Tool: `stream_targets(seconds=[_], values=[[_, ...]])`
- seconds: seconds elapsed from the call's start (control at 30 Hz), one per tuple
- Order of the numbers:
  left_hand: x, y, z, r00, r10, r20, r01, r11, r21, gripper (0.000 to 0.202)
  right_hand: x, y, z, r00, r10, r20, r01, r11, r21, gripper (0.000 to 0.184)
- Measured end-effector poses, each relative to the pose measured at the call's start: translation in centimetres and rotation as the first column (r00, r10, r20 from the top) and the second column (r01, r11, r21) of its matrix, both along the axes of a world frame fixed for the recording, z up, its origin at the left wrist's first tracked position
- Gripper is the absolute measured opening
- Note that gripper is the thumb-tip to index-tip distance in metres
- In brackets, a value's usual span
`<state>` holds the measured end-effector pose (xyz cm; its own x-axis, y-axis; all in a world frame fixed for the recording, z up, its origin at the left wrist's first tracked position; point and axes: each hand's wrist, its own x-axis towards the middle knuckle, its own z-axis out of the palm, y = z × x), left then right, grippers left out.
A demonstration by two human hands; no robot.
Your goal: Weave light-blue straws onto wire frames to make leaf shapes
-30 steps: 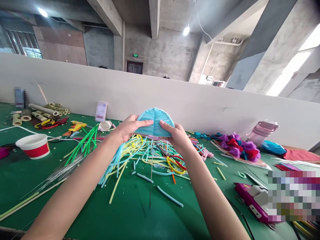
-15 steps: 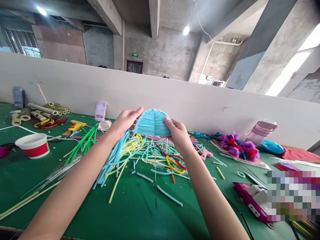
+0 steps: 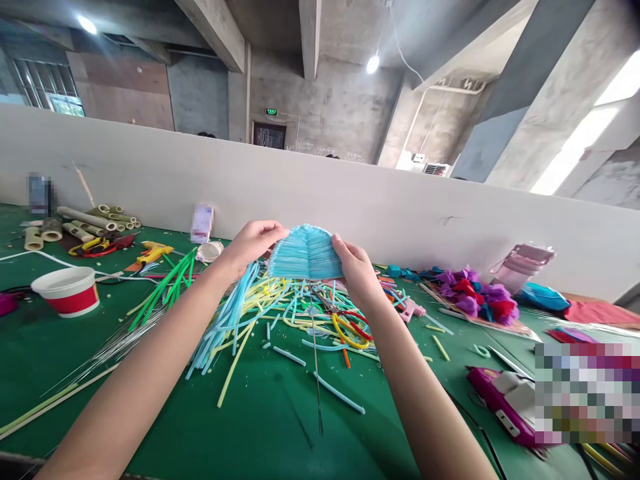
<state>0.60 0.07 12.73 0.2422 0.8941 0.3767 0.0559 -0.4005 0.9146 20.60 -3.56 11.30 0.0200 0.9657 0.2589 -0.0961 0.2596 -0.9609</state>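
Observation:
A fan-shaped light-blue piece (image 3: pixel 306 252) made of close-set pipe-cleaner strands is held up above the green table (image 3: pixel 260 427). My left hand (image 3: pixel 253 244) pinches its left edge with closed fingers. My right hand (image 3: pixel 357 267) grips its right edge, fingers wrapped round it. A thin wire stem (image 3: pixel 316 360) hangs from the piece's lower middle down to the table. Below the hands lies a heap of blue, yellow and green pipe-cleaner lengths (image 3: pixel 265 313).
A red-and-white paper bowl (image 3: pixel 67 291), green stems (image 3: pixel 165 283) and a yellow glue gun (image 3: pixel 154 252) lie left. Cardboard tubes (image 3: pixel 85 220) sit at the far left. Purple-red flowers (image 3: pixel 475 297), a pink bottle (image 3: pixel 525 263) and a magenta tool (image 3: pixel 505 400) are right. A white partition wall (image 3: pixel 350 200) backs the table.
The blue piece has tipped from upright toward flat, and its wire stem has swung slightly right. My left fingers moved from its front face to its left edge.

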Motion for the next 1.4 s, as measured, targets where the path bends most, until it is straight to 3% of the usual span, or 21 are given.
stream_targets(seconds=[0.37, 0.63, 0.77, 0.9, 1.2, 1.4], values=[[-0.3, 0.2, 0.0, 0.994, -0.113, -0.004, 0.113, 0.993, -0.032, 0.024, 0.0, -0.1, 0.0, 0.999, 0.003, 0.048, -0.002, 1.0, -0.012, 0.041], [-0.3, 0.5, -0.2, 0.996, -0.091, 0.013, 0.091, 0.996, 0.011, 0.022, 0.3, 0.3, -0.1, 0.999, -0.018, 0.045, 0.016, 0.999, 0.035, 0.042], [-0.6, 0.0, 0.2, 0.991, -0.126, -0.054, 0.126, 0.992, 0.005, 0.03, 1.5, 0.7, 0.1, 0.991, -0.127, 0.039, 0.121, 0.985, 0.12, 0.044], [-1.3, -0.8, 0.9, 0.958, -0.216, -0.188, 0.21, 0.976, -0.05, 0.024, 2.6, 0.9, 0.4, 0.978, -0.205, 0.027, 0.2, 0.971, 0.131, 0.045], [-1.9, -0.1, 0.5, 0.89, -0.359, -0.283, 0.373, 0.928, -0.001, 0.022, 3.2, 1.1, 0.6, 0.974, -0.224, 0.033, 0.216, 0.962, 0.166, 0.045], [-2.1, -0.2, 0.4, 0.858, -0.39, -0.334, 0.407, 0.913, -0.022, 0.024, 3.2, 1.1, 0.6, 0.964, -0.261, 0.049, 0.247, 0.95, 0.193, 0.046]])
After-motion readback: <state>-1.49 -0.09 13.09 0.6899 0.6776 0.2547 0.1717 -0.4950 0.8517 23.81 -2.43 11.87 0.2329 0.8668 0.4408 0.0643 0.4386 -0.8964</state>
